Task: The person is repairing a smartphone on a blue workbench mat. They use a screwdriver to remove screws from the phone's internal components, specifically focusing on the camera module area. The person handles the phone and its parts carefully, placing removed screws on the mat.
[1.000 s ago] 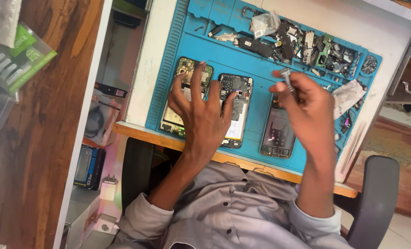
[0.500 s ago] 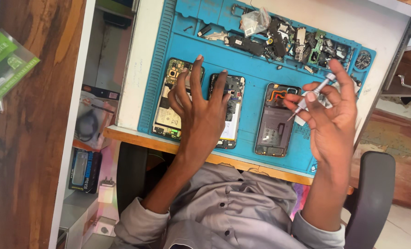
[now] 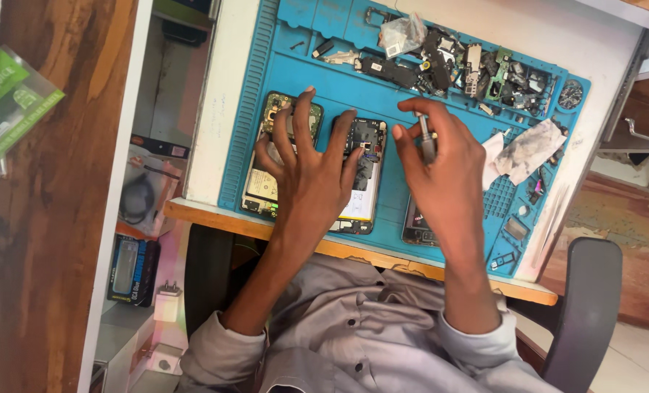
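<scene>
Right grip: my right hand [image 3: 444, 178] is clenched round a slim screwdriver [image 3: 426, 140], pinched between thumb and fingertips, shaft pointing down toward the mat.
Left grip: my left hand [image 3: 311, 171] is released, grasping nothing; its fingers are spread flat across two opened phones, pinning them down.
Phone under the tool: the middle phone [image 3: 362, 175] lies back-off on the blue mat [image 3: 295, 44], near the desk's front edge, its upper end just beside the screwdriver tip.
Other phones: a second opened phone [image 3: 270, 167] sits to the left, under my left fingers; a third phone [image 3: 419, 222] is mostly hidden beneath my right hand.
Parts pile: loose boards and small parts [image 3: 477, 69] are heaped along the mat's far edge, toward the far right corner.
Desk: the white desk [image 3: 215, 145] carries the mat; a wooden lip runs along its front edge.
Step in hand: I judge this to be bringing the driver to a screw near the top of the middle phone.
Next move calls for: a steady left hand, the tip seated squarely in the screw head, light downward pressure, no slipping onto the board.
</scene>
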